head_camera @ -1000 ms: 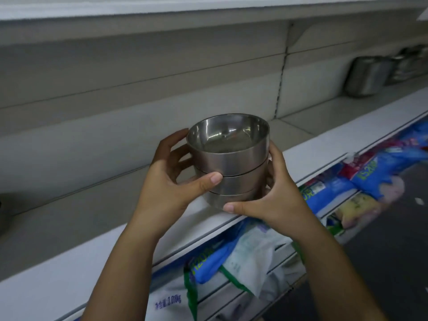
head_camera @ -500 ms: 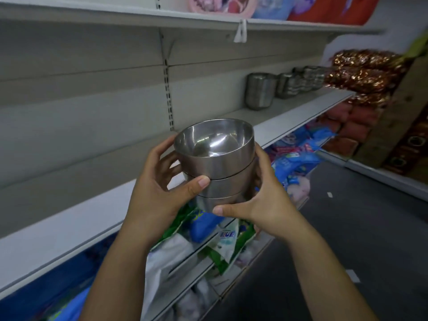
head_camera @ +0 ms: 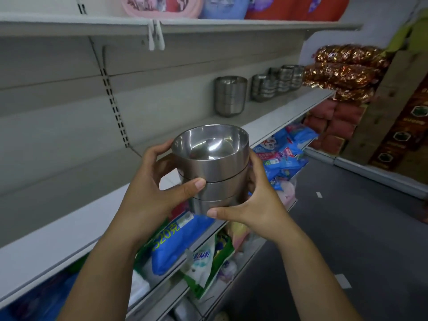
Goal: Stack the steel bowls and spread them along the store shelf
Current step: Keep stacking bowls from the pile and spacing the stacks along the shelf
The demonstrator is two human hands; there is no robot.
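Steel bowls (head_camera: 214, 172), stacked — base behind right hand (head_camera: 257, 206)

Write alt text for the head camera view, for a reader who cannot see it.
A person's left hand and right hand grip a stack of steel bowls from either side, held up in front of a grey store shelf. Other bowl stacks stand farther along that shelf, and bagged goods lie beneath it.
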